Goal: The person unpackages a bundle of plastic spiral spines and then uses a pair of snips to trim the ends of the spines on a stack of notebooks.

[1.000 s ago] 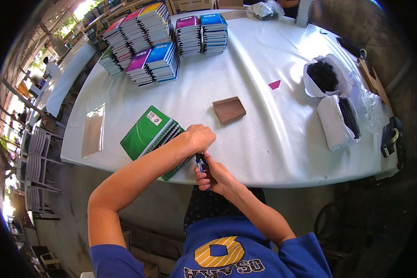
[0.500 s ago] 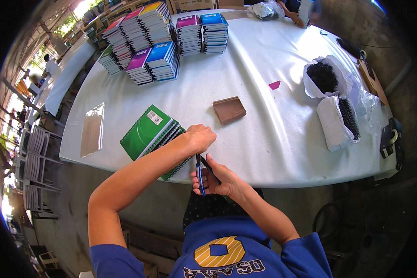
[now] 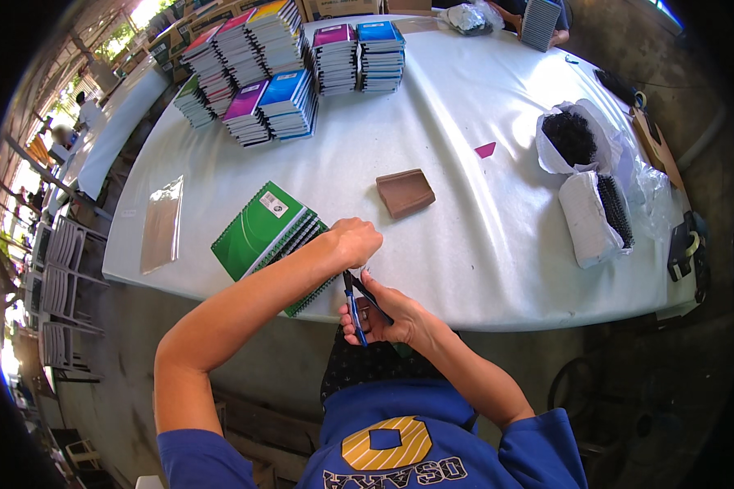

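Note:
My right hand (image 3: 391,316) is closed around pliers (image 3: 355,314) with blue and black handles, their jaws pointing up at the table's near edge. Just above the jaws, my left hand (image 3: 357,243) is curled with its fingertips turned down and hidden, so what it grips cannot be made out. It sits by the right corner of several green spiral notebooks (image 3: 261,224), stacked askew. My left forearm crosses over the stack, and a lower notebook (image 3: 311,298) shows beneath it with its coil along the near edge.
A brown curved block (image 3: 406,194) and a pink scrap (image 3: 485,150) lie on the white-covered table (image 3: 465,261). Stacked notebooks (image 3: 287,106) stand far left; a clear plastic sheet (image 3: 162,224) lies left. At right are wrapped black coils (image 3: 569,137). Across the table a person holds a notebook (image 3: 540,23).
My right hand and the pliers have shifted slightly right, with the handles tilted a little more. My left hand stays almost in place. Across the table, the other person's notebook has turned.

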{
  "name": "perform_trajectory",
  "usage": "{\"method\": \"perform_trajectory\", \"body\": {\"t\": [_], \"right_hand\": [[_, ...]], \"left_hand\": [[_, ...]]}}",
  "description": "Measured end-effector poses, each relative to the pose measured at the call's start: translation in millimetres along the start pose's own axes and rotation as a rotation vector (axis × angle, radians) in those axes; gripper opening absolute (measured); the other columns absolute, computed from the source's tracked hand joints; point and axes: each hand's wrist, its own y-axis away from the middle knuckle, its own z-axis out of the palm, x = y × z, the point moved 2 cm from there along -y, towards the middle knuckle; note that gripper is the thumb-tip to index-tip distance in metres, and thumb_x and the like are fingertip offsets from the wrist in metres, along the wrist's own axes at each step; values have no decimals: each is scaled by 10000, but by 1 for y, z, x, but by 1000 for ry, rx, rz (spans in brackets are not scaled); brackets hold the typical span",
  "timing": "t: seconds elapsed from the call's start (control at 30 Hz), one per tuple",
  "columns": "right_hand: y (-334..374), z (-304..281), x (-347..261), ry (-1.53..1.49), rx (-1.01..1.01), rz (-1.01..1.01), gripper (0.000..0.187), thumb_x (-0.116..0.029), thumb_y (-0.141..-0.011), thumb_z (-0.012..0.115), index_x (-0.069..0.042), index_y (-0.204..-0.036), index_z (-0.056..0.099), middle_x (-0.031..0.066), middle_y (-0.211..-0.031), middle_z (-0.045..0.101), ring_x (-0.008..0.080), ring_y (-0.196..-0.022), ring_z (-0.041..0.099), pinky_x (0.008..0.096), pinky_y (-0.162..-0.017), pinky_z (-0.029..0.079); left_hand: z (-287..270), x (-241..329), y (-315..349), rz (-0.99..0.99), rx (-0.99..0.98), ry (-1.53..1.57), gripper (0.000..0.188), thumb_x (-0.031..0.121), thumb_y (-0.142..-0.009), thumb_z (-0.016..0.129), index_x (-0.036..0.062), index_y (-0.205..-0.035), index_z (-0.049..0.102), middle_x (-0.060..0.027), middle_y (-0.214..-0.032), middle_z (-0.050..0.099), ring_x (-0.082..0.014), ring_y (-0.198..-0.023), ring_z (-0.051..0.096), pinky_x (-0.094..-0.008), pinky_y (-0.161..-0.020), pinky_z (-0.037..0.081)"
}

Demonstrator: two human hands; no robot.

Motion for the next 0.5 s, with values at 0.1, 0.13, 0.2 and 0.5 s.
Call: {"method": "perform_trajectory", "body": {"t": [0.1, 0.13, 0.2, 0.5], "right_hand": [[-4, -5, -2, -49, 5, 1, 709, -608, -993, 258, 36, -933, 550, 135, -799, 582, 265, -735, 594, 458, -766, 552], [-4, 0, -2, -48, 3, 5, 709, -608, -993, 258, 36, -933, 550, 135, -799, 582, 265, -735, 594, 458, -766, 552], [-1, 8, -1, -43, 55, -12, 699, -611, -993, 254, 21, -899, 537, 102, -762, 545, 231, -685, 546, 409, -692, 530], [5, -8, 4, -6, -36, -108, 602, -578, -999, 347, -34, -789, 496, 28, -613, 438, 153, -509, 396, 289, -468, 361]], "left_hand": [[-2, 2, 0, -4, 9, 5, 178, 27, -738, 674, 34, -906, 731, -160, -1006, 707, -310, -945, 694, -397, -766, 573], [0, 1, 0, -7, 7, 6, 178, 27, -738, 674, 34, -906, 731, -160, -1006, 707, -310, -945, 694, -397, -766, 573], [4, -2, 0, -10, 16, -11, 177, 38, -737, 683, 36, -907, 732, -156, -1002, 709, -308, -941, 695, -393, -766, 573], [3, 5, 5, 48, 138, 72, 155, -23, -674, 659, -28, -822, 705, -226, -895, 686, -372, -861, 685, -429, -708, 571]]}}
